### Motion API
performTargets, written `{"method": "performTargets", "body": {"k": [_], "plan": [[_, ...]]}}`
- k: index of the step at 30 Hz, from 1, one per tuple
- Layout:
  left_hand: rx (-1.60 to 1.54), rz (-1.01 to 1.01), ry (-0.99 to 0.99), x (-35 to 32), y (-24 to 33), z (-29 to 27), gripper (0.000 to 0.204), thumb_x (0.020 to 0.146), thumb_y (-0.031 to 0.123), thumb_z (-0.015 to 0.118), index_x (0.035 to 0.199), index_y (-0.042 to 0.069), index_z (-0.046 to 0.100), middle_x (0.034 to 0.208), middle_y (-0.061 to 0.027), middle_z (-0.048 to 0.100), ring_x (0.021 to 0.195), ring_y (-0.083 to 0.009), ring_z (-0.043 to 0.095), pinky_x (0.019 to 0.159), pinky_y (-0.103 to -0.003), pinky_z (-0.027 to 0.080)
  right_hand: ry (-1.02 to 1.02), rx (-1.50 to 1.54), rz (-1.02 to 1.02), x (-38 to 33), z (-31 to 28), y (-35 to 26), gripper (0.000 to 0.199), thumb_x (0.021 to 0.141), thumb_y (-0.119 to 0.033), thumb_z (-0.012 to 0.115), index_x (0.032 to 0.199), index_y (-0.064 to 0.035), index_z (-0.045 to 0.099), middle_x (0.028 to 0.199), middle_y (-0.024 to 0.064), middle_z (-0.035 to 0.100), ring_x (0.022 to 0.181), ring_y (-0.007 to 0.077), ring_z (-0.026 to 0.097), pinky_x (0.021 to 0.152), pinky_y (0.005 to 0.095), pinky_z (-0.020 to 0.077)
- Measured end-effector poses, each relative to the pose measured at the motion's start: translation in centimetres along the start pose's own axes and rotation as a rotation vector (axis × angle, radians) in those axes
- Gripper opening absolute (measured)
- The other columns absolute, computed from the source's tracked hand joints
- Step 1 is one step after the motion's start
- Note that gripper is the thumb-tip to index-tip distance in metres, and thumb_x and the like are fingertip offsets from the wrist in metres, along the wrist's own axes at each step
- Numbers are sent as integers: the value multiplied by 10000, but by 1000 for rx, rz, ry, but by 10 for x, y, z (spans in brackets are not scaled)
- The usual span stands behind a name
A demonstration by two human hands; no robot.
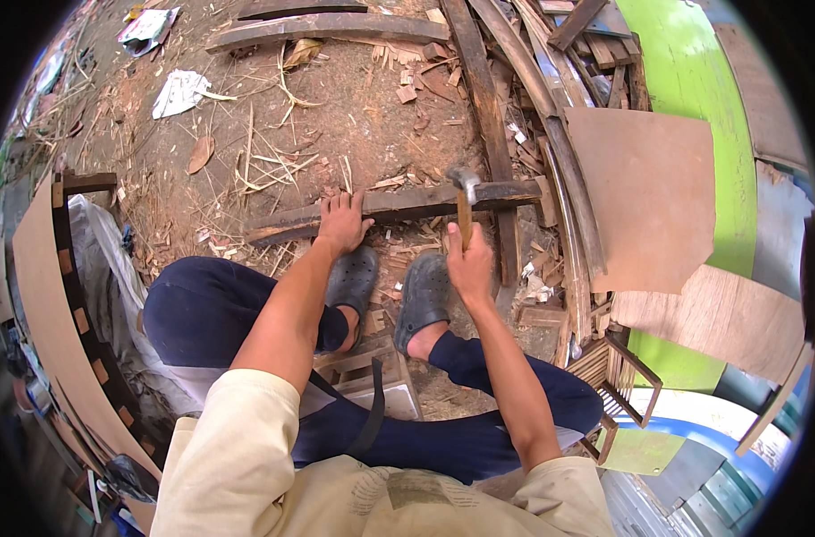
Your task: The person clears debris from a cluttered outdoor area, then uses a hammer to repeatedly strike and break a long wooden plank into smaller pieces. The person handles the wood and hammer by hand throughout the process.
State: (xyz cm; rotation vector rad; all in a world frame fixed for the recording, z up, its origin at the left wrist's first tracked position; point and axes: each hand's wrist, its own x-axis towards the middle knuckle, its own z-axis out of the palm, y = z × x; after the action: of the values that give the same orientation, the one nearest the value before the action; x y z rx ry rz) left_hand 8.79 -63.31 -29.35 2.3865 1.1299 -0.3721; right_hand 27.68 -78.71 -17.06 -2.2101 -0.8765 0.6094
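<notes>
Left edge: tall, curved-looking brown sheet [50, 295] set along a dark wooden frame [78, 295]. Just right of it, crumpled whitish plastic sheeting [112, 300]. Far left, on bare brown ground [273, 98], a torn white scrap [182, 94]; nearer, a dry brown leaf [201, 154]. Straw and wood chips scattered about.

Centre left: timber beam [407, 204] lies crosswise on the far side of the person's feet, its left end slightly nearer than its right. Left hand [342, 224] rests palm down on the beam's left half, thumb apart from the fingers; cannot tell whether the fingertips curl over the far edge and grip. Near side of that hand, a dark perforated clog [352, 279] on the left foot; its pair, the right clog [423, 291], stands a little to the right. Between and nearer, a small wooden box-like piece [372, 376], partly hidden by the leg and a dark strap [369, 416].

Right of centre: right hand [471, 262] closed around the handle of a hammer [464, 215], head pointing far, over the beam's right half. Cannot tell whether the metal touches the wood. Beam's right part crosses over a long dark plank [482, 98] running far to near.

Further right: more long timbers [564, 161] side by side, a flat brown panel [645, 197], a bright green board [694, 67] partly behind it. Nearer, a pale plywood offcut [716, 318] and a slatted wooden rack [615, 376].
</notes>
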Motion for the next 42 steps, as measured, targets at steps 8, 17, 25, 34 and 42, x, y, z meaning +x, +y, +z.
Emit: {"method": "performTargets", "body": {"k": [8, 17, 25, 34, 42], "plan": [[-74, -54, -200, -24, 19, 12, 833, 973, 416, 541, 1574, 100, 59, 1576, -226, 146, 1505, -398, -19, 1182, -604, -63, -129, -181, 127, -23, 24, 52, 394, 997, -407, 551, 960, -15, 569, 711, 256, 629, 727, 498, 625, 628, 535, 467], [8, -67, -321, -20, 15, 1, 960, 920, 465, 597, 1584, 113, 0, 1623, -235, 36, 1503, -432, -106, 1165, -632, -70, 20, 57, -33, -28, 6, 43, 383, 975, -366, 609, 917, 13, 626, 681, 213, 618, 617, 376, 639, 572, 412, 472], [32, -71, -326, -20, 9, 7, 1048, 876, 492, 650, 1587, 133, -32, 1631, -238, -3, 1501, -438, -122, 1167, -638, -53, -2, 69, 234, -37, 14, 64, 491, 973, -440, 578, 900, 40, 647, 677, 243, 619, 679, 359, 667, 637, 444, 478], [33, -26, -333, -12, 10, 8, 1093, 851, 482, 682, 1585, 126, -44, 1628, -252, -32, 1492, -462, -135, 1162, -644, -52, -129, -51, 195, -29, 27, 75, 468, 963, -412, 600, 827, 35, 620, 642, 224, 597, 622, 386, 641, 583, 442, 463], [49, -27, -351, -11, 14, 7, 1106, 840, 490, 695, 1584, 124, -37, 1628, -250, -40, 1492, -461, -136, 1161, -646, -49, -83, 44, 41, -37, 16, 91, 407, 961, -378, 617, 870, 17, 632, 670, 240, 606, 705, 432, 659, 626, 454, 484]]}}
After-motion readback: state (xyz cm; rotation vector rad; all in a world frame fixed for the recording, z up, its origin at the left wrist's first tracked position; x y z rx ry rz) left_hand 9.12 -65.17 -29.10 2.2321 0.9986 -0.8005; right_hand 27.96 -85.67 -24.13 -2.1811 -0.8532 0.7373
